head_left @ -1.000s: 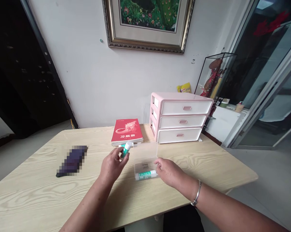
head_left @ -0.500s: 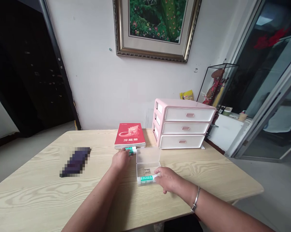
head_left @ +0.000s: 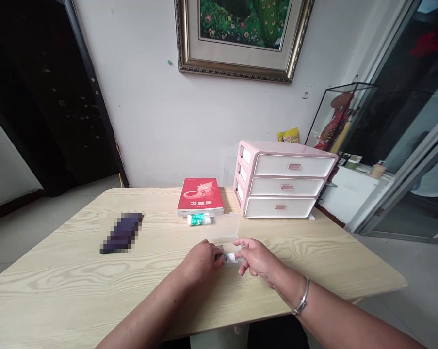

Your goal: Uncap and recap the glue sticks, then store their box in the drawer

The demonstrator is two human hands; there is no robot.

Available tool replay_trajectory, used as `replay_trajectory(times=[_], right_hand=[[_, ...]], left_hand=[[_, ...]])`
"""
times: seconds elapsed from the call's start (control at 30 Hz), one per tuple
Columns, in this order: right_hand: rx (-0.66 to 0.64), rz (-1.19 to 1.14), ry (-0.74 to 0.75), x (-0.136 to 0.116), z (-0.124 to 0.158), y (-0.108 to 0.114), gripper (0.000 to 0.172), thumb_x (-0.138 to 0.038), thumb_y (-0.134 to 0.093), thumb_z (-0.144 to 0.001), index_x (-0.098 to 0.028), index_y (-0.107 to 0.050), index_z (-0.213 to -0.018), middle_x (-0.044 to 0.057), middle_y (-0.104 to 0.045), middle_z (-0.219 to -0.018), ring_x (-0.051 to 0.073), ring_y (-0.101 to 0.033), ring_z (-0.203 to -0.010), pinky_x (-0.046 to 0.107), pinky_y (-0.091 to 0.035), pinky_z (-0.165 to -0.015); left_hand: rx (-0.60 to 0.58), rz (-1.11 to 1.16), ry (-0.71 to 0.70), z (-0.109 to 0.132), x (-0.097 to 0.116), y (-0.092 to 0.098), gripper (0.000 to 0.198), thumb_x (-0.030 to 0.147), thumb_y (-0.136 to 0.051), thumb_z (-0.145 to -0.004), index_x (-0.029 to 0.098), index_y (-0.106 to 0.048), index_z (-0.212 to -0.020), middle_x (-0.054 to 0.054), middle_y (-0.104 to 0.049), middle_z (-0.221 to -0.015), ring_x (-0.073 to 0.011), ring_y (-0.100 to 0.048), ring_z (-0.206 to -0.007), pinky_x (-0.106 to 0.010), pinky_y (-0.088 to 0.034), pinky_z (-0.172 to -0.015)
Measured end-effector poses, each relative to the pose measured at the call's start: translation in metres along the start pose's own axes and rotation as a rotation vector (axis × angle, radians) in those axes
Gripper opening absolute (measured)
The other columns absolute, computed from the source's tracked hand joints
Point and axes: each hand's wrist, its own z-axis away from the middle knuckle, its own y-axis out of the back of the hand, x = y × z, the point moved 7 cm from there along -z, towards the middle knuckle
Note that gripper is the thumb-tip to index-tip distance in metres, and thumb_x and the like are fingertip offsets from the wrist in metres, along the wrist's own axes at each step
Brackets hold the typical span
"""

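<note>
In the head view, a glue stick [head_left: 230, 258] with a white end lies low over the clear plastic box, mostly covered by my hands. My left hand [head_left: 201, 261] curls its fingers round the glue stick's left part. My right hand [head_left: 258, 261] is at the other end, its fingers apart and one fingertip at the white tip. The clear box's lid [head_left: 224, 226] stands open behind my hands, and the box's body is largely hidden. Another green-and-white glue stick [head_left: 197, 219] lies against the front edge of a red book [head_left: 200, 195].
A pink and white three-drawer organizer [head_left: 286, 182] stands at the back right of the wooden table [head_left: 160, 237]. A dark, pixelated flat object [head_left: 122, 233] lies on the left. Behind the table is a wall with a framed picture [head_left: 242, 60].
My left hand has let go of the glue stick by the book and come down to the one at the box. My right hand's fingers have spread. The view has shifted slightly.
</note>
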Motion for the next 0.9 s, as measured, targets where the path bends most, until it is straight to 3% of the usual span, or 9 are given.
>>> replay_trajectory(times=[0.23,0.37,0.43,0.53,0.6,0.67,0.8,0.9], right_hand=[[-0.048,-0.149,0.136,-0.012,0.008,0.0,0.038,-0.025,-0.054,-0.082,-0.013,-0.057,-0.118,0.014,-0.066,-0.113,0.01,-0.065,-0.053,0.018,-0.03,-0.036],[-0.038,-0.199,0.244,-0.017,0.009,0.001,0.045,-0.026,-0.051,-0.078,-0.016,-0.053,-0.122,0.015,-0.06,-0.128,0.01,-0.064,-0.055,0.02,-0.036,-0.039],[0.031,-0.193,0.307,-0.015,0.007,0.007,0.05,-0.027,-0.05,-0.077,-0.016,-0.049,-0.126,0.015,-0.06,-0.126,0.011,-0.062,-0.054,0.021,-0.037,-0.041],[0.16,-0.126,0.383,-0.005,0.002,0.022,0.049,-0.028,-0.049,-0.077,-0.016,-0.051,-0.124,0.013,-0.063,-0.121,0.011,-0.061,-0.056,0.024,-0.043,-0.047],[0.201,-0.048,0.421,0.006,-0.002,0.028,0.045,-0.028,-0.049,-0.078,-0.016,-0.055,-0.121,0.012,-0.064,-0.117,0.011,-0.061,-0.057,0.028,-0.05,-0.057],[0.196,0.03,0.438,0.018,-0.004,0.03,0.042,-0.027,-0.049,-0.08,-0.016,-0.057,-0.12,0.011,-0.065,-0.116,0.012,-0.061,-0.06,0.031,-0.054,-0.067],[0.199,0.133,0.445,0.039,-0.004,0.03,0.039,-0.025,-0.046,-0.084,-0.017,-0.061,-0.119,0.011,-0.067,-0.113,0.015,-0.064,-0.071,0.032,-0.055,-0.069],[0.238,0.21,0.51,0.046,0.0,0.031,0.038,-0.023,-0.045,-0.085,-0.019,-0.062,-0.118,0.01,-0.069,-0.111,0.019,-0.067,-0.082,0.033,-0.055,-0.076]], left_hand=[[-0.033,0.02,0.104,-0.008,0.0,0.005,0.011,0.026,-0.059,-0.079,0.024,-0.067,-0.072,-0.001,-0.066,-0.063,-0.0204,-0.063,-0.065,-0.026,-0.034,-0.052],[0.026,0.036,0.113,-0.009,0.005,0.008,0.011,0.03,-0.059,-0.084,0.024,-0.067,-0.079,-0.003,-0.071,-0.075,-0.0215,-0.065,-0.077,-0.026,-0.041,-0.062],[0.103,0.065,0.075,-0.005,0.008,0.01,0.014,0.034,-0.057,-0.089,0.024,-0.067,-0.09,-0.003,-0.073,-0.088,-0.0225,-0.064,-0.092,-0.029,-0.044,-0.076],[0.343,0.256,-0.003,0.007,0.005,0.021,0.026,0.04,-0.048,-0.096,0.024,-0.063,-0.11,-0.005,-0.071,-0.105,-0.0203,-0.062,-0.101,-0.029,-0.045,-0.089],[0.521,0.369,0.01,0.017,-0.01,0.032,0.032,0.042,-0.042,-0.099,0.022,-0.059,-0.118,-0.006,-0.069,-0.109,-0.0185,-0.062,-0.098,-0.028,-0.047,-0.088],[0.592,0.309,0.108,0.022,-0.031,0.04,0.037,0.044,-0.037,-0.101,0.022,-0.055,-0.123,-0.007,-0.068,-0.11,-0.0186,-0.063,-0.097,-0.027,-0.048,-0.086],[0.422,-0.075,0.313,0.012,-0.071,0.046,0.037,0.043,-0.042,-0.099,0.022,-0.057,-0.126,-0.009,-0.067,-0.106,-0.023,-0.063,-0.098,-0.029,-0.047,-0.081],[0.338,-0.166,0.336,-0.002,-0.089,0.042,0.029,0.036,-0.056,-0.092,0.022,-0.067,-0.115,-0.01,-0.068,-0.098,-0.0272,-0.063,-0.099,-0.032,-0.046,-0.08]])
